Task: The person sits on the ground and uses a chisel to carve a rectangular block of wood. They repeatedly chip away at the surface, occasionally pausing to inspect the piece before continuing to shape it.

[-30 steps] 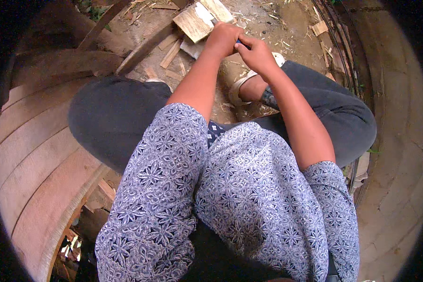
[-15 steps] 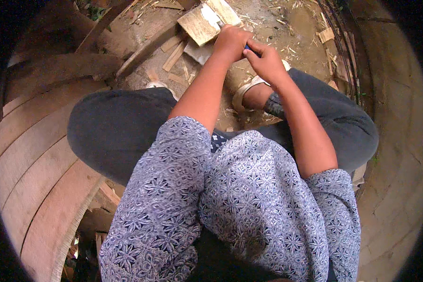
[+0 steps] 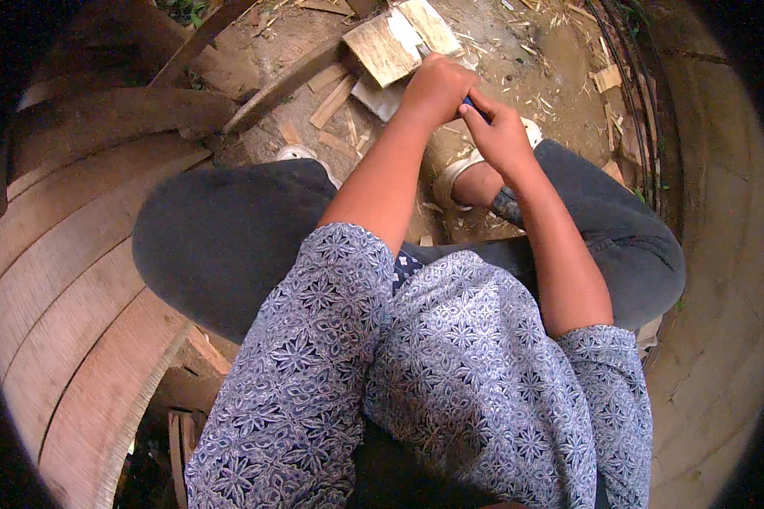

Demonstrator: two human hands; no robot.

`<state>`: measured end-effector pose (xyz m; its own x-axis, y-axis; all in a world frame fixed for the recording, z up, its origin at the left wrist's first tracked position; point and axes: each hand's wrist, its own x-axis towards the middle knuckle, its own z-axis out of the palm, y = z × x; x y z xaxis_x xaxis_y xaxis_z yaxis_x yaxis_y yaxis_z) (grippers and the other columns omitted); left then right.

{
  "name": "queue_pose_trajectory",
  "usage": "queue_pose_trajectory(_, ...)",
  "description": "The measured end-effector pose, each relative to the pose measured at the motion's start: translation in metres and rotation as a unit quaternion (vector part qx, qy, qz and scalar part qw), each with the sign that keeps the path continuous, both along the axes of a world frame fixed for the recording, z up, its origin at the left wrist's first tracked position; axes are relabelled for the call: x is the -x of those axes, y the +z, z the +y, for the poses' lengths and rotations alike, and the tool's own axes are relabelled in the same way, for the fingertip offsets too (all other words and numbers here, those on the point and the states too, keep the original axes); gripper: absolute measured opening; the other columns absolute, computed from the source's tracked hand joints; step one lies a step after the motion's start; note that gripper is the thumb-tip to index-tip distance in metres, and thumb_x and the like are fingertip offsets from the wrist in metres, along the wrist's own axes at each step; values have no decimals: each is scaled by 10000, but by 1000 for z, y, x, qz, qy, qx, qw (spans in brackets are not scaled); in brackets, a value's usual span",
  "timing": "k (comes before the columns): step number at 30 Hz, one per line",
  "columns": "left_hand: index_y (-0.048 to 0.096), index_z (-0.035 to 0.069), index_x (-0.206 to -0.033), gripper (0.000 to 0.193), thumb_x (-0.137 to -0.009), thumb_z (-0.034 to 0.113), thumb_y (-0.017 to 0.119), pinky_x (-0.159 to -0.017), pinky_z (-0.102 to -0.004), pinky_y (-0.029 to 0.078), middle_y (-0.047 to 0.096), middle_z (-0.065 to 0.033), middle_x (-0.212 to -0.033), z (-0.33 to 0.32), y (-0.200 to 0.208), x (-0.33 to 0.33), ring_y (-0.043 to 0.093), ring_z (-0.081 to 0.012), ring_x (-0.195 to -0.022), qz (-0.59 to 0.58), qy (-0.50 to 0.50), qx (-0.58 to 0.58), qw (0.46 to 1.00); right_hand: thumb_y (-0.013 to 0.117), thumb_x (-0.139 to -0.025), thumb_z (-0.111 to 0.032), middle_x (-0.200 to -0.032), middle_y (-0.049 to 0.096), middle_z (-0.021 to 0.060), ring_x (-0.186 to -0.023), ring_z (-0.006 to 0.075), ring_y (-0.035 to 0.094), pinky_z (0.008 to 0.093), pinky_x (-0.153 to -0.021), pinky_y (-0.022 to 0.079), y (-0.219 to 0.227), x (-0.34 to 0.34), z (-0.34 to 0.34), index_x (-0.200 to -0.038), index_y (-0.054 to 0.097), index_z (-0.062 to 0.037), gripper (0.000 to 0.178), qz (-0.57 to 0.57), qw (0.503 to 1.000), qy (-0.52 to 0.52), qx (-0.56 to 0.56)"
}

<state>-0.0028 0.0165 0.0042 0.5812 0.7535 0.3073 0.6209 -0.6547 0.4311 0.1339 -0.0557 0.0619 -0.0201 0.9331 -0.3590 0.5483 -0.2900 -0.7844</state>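
- My left hand (image 3: pixel 440 89) is closed around the front part of a blue-handled tool (image 3: pixel 471 103); the blade end is mostly hidden.
- My right hand (image 3: pixel 501 140) is closed on the handle, just behind the left hand.
- A pale wood block (image 3: pixel 379 51) sits just beyond and left of my left hand.
- A light shoe (image 3: pixel 461 172) is near my right hand, on its body side.
- Wood shavings (image 3: pixel 545 103) lie on the ground beyond my right hand.
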Motion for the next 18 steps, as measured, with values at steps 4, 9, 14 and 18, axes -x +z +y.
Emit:
queue_pose_trajectory(4, 668, 140, -742, 178, -617, 186, 786, -861, -400, 486, 702, -63, -781, -1, 0, 2, 687, -261, -834, -2, 14, 18, 1000, 633, -959, -174, -1195, 704, 151, -1097, 142, 630, 298, -967, 470, -3, 2, 4, -1324, 592, 17, 414, -14, 1000, 8, 4)
queue_pose_trajectory(9, 670, 137, -742, 158, -629, 171, 777, -872, -409, 485, 696, -57, -754, -2, -8, 2, 683, -272, -817, 5, 9, 0, 1000, 644, -938, -209, -1180, 689, 190, -1092, 226, 647, 333, -966, 476, -13, 2, -7, -1312, 604, -3, 429, 2, 1000, -15, -13)
queue_pose_trajectory(14, 639, 112, -899, 261, -662, 115, 747, -874, -435, 479, 684, -93, -891, -4, 13, 3, 649, -322, -928, -43, -9, 33, 999, 659, -899, -258, -1107, 713, 202, -966, 284, 710, 355, -864, 529, -25, -4, 5, -1299, 634, -57, 449, 49, 998, -40, -18)
queue_pose_trajectory(18, 620, 109, -1026, 403, -650, 62, 754, -880, -453, 476, 663, -108, -975, -15, 27, 2, 616, -353, -1004, -77, -18, 15, 997, 604, -916, -259, -918, 696, 63, -670, 158, 623, 305, -617, 504, 2, -6, 5, -1226, 677, -88, 362, 153, 978, -93, 105)
